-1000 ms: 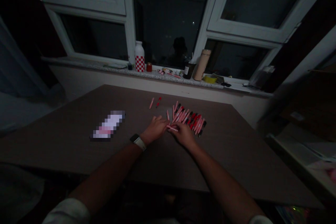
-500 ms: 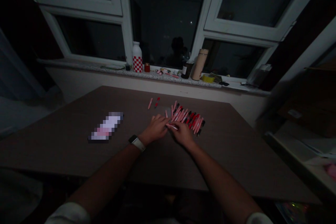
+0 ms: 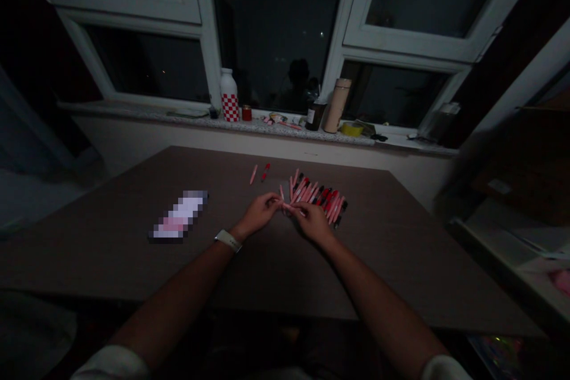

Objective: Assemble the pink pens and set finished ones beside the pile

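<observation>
Between my two hands is a pink pen (image 3: 287, 206), held roughly level just above the table. My left hand (image 3: 263, 212), with a watch band on its wrist, pinches the pen's left end. My right hand (image 3: 313, 221) is closed on its right end. Just beyond my fingers lies a row of pink, red and black pens (image 3: 317, 195), partly covered by my right hand. One more pink pen (image 3: 281, 191) lies at the row's left side. Farther back on the left are a single pink pen (image 3: 253, 174) and a red pen (image 3: 266, 171).
A phone with a blurred screen (image 3: 180, 217) lies on the brown table (image 3: 285, 273) at the left. On the windowsill behind stand a checkered bottle (image 3: 230, 96), a red jar (image 3: 246, 113), a dark cup (image 3: 314, 114), a tan flask (image 3: 337, 105) and yellow tape (image 3: 351, 129).
My left hand has turned from lying flat over the pen to pinching its end. My right hand has shifted slightly right and keeps its grip. The view has moved a little.
</observation>
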A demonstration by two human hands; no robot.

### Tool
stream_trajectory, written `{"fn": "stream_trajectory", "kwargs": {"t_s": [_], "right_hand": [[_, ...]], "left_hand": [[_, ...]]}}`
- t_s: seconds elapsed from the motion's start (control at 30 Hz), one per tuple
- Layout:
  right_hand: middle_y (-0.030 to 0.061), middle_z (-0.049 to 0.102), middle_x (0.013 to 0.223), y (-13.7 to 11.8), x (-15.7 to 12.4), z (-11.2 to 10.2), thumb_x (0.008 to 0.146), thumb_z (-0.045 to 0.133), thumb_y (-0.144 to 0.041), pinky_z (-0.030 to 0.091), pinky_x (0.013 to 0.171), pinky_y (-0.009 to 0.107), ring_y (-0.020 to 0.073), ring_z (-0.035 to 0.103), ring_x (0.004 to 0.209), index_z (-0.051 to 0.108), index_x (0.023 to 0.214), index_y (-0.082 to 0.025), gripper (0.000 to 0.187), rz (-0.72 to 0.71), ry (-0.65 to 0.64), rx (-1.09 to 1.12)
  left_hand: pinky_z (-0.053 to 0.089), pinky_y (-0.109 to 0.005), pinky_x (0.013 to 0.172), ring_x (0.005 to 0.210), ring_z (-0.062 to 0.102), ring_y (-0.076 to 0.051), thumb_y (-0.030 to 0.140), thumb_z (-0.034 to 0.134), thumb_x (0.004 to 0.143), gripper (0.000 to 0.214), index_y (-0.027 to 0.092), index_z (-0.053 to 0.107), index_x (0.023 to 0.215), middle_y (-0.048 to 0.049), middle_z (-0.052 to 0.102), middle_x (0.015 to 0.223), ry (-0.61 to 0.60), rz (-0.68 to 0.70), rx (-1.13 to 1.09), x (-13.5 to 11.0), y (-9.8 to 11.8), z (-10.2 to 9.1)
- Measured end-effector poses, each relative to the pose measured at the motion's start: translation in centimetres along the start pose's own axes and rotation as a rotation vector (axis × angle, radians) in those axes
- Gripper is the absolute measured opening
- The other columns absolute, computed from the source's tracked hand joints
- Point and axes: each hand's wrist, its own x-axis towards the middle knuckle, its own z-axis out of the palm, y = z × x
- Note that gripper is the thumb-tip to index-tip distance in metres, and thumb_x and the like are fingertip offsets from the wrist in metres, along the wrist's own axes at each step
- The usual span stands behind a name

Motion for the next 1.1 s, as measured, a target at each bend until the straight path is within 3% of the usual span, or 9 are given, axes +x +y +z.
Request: {"fn": "stream_trajectory", "kwargs": {"t_s": [0.1, 0.27, 0.5, 0.73, 0.8, 0.97, 1.1], "right_hand": [[0.0068, 0.078, 0.097, -0.10, -0.02, -0.07, 0.092, 0.061, -0.042, 0.051, 0.074, 0.030, 0.0225, 0.071, 0.084, 0.077, 0.100, -0.022, 0.027, -0.011, 0.006, 0.002], [0.0053, 0.077, 0.097, -0.21, -0.26, -0.08, 0.091, 0.064, -0.038, 0.051, 0.075, 0.029, 0.0217, 0.071, 0.086, 0.075, 0.103, -0.023, 0.023, -0.060, -0.024, 0.019], [0.0059, 0.078, 0.096, -0.02, -0.08, -0.06, 0.093, 0.059, -0.045, 0.051, 0.074, 0.031, 0.0226, 0.071, 0.084, 0.076, 0.102, -0.024, 0.028, -0.019, -0.007, -0.019], [0.0045, 0.077, 0.098, 0.29, -0.13, 0.17, 0.086, 0.070, -0.037, 0.052, 0.077, 0.031, 0.0224, 0.071, 0.088, 0.075, 0.104, -0.023, 0.023, -0.055, -0.009, 0.020], [0.0049, 0.077, 0.097, 0.35, -0.08, 0.16, 0.086, 0.070, -0.038, 0.052, 0.076, 0.031, 0.0225, 0.071, 0.087, 0.075, 0.103, -0.023, 0.023, -0.045, -0.006, 0.019], [0.0059, 0.078, 0.091, 0.14, 0.03, -0.05, 0.092, 0.060, -0.043, 0.052, 0.074, 0.031, 0.0220, 0.071, 0.081, 0.076, 0.100, -0.022, 0.028, 0.006, -0.021, -0.006], [0.0053, 0.077, 0.094, -0.04, -0.07, -0.08, 0.088, 0.067, -0.042, 0.052, 0.073, 0.030, 0.0221, 0.071, 0.084, 0.076, 0.101, -0.023, 0.025, -0.026, -0.011, 0.016]], "left_hand": [[0.044, -0.025, 0.068, 0.074, 0.060, -0.017, 0.046, 0.054, 0.091, 0.035, 0.014, 0.068, 0.098, -0.0034, 0.069, 0.083, 0.031, -0.026, -0.050, -0.02, 0.08, 0.07], [0.037, -0.025, 0.057, 0.058, 0.052, -0.015, 0.055, 0.041, 0.095, 0.053, 0.016, 0.061, 0.065, 0.0008, 0.054, 0.056, 0.010, -0.094, 0.006, -0.06, -0.35, 0.03], [0.046, -0.027, 0.071, 0.079, 0.062, -0.019, 0.051, 0.054, 0.088, 0.038, 0.016, 0.068, 0.092, -0.0045, 0.071, 0.085, -0.022, -0.032, -0.089, 0.10, -0.10, -0.06], [0.034, -0.024, 0.054, 0.052, 0.047, -0.013, 0.061, 0.039, 0.094, 0.060, 0.016, 0.058, 0.059, 0.0019, 0.048, 0.050, -0.022, -0.145, -0.004, -0.09, -0.56, 0.06], [0.035, -0.024, 0.055, 0.055, 0.048, -0.013, 0.058, 0.043, 0.093, 0.055, 0.016, 0.060, 0.061, 0.0017, 0.051, 0.053, -0.030, -0.107, -0.002, -0.07, -0.67, -0.03], [0.044, -0.026, 0.068, 0.074, 0.060, -0.018, 0.051, 0.055, 0.087, 0.039, 0.015, 0.069, 0.090, -0.0041, 0.069, 0.080, -0.045, -0.031, -0.098, 0.09, -0.22, -0.14], [0.039, -0.025, 0.061, 0.063, 0.054, -0.016, 0.058, 0.044, 0.091, 0.053, 0.016, 0.066, 0.070, -0.0015, 0.061, 0.062, -0.027, -0.091, -0.055, 0.02, 0.05, -0.07]]}}
